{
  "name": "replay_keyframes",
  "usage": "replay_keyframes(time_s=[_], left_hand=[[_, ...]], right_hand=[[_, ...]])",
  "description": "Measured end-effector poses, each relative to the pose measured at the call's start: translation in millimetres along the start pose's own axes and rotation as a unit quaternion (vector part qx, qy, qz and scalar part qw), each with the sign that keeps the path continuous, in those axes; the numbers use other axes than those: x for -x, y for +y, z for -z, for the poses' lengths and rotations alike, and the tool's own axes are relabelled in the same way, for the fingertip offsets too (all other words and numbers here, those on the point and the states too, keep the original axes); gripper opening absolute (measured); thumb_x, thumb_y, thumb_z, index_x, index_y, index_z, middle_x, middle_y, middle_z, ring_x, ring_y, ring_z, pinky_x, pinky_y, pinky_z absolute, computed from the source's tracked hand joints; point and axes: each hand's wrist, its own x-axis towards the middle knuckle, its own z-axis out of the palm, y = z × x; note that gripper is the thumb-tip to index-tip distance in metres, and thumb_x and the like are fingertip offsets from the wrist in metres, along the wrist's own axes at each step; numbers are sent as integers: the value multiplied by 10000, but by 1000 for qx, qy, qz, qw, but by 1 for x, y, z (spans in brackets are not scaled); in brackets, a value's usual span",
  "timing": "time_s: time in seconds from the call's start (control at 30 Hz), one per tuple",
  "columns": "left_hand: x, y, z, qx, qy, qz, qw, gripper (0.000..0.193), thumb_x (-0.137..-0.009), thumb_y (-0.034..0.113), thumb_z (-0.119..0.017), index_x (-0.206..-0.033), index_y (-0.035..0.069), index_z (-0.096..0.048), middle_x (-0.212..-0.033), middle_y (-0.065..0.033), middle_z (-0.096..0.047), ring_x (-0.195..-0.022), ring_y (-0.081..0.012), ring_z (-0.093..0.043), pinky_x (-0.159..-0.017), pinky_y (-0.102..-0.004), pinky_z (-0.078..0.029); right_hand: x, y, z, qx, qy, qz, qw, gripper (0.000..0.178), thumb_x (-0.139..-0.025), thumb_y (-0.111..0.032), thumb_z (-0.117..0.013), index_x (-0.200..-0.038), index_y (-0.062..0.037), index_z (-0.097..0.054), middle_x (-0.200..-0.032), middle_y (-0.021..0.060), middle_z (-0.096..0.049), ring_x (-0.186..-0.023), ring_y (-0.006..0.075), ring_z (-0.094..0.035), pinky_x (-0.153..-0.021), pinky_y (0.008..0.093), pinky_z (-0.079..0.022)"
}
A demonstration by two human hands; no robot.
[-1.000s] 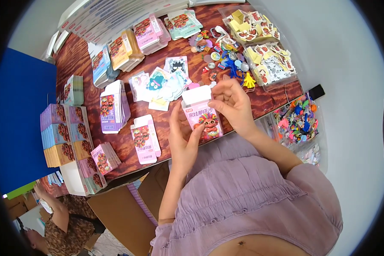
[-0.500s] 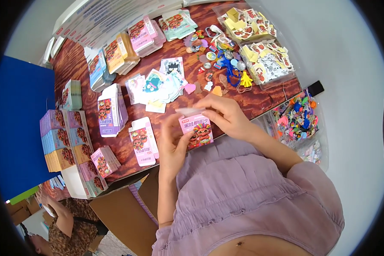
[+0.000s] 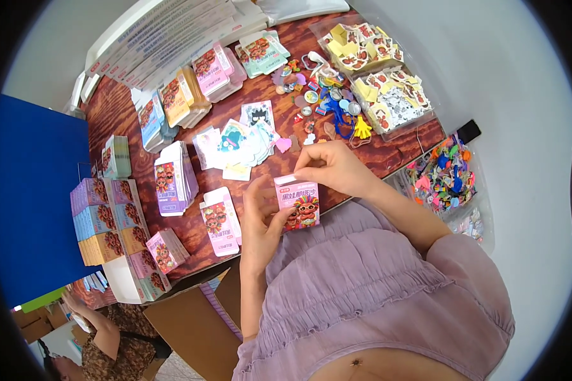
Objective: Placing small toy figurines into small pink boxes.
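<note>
Close to my body, at the table's front edge, I hold a small pink cardboard box (image 3: 304, 202) with cartoon figures on its front. My left hand (image 3: 260, 219) is wrapped round its left side, thumb across the front. Over the top edge, my right hand (image 3: 332, 168) is closed in a pinch at the box's white flap (image 3: 285, 180); the fingertips partly cover it. Left of my left hand lies a flat, unfolded pink box (image 3: 220, 222). Beyond my hands spreads a loose pile of pastel cartoon cards and stickers (image 3: 245, 146).
Left are stacked purple flat boxes (image 3: 171, 181) and rows of filled-out small boxes (image 3: 111, 219). Small toys (image 3: 343, 105) lie at the back, beside clear trays of yellow-and-white pieces (image 3: 397, 95). A bag of colourful trinkets (image 3: 448, 171) is at right. Another person (image 3: 117, 336) works at lower left.
The box's white flap stood up more before and now shows as a narrower strip. My right fingers have come down to the box's top edge. The whole view has shifted slightly.
</note>
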Motion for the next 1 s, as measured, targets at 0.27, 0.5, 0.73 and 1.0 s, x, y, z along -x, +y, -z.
replay_keyframes(time_s=[0.27,0.5,0.73,1.0], left_hand=[[-1,-3,6,43,17,7,999,670,-875,-111,-602,-1446,48,-289,-1146,-155,-565,-982,-207,-659,-782,-286,-562],[0,3,12,21,-29,29,999,644,-890,-92,-605,-1440,51,-303,-1159,-141,-570,-983,-205,-655,-799,-297,-557],[4,-7,9,27,12,16,999,638,-888,-92,-606,-1442,49,-321,-1161,-143,-570,-979,-196,-656,-781,-301,-562],[1,-5,-6,-41,61,-27,997,595,-900,-71,-598,-1437,55,-374,-1121,-140,-568,-969,-216,-654,-765,-291,-543]], right_hand=[[-4,3,3,223,-23,198,954,85,-832,-70,-650,-855,9,-670,-762,114,-666,-695,202,-659,-649,328,-492],[-1,-5,-1,140,-20,37,989,68,-860,-41,-658,-878,23,-672,-825,78,-676,-771,148,-639,-686,288,-484],[4,-1,-6,186,-21,120,975,112,-865,-86,-660,-880,24,-671,-818,87,-668,-746,151,-635,-666,291,-479],[14,11,-20,233,66,202,949,122,-843,-14,-679,-958,25,-685,-967,105,-681,-882,204,-662,-751,299,-510]])
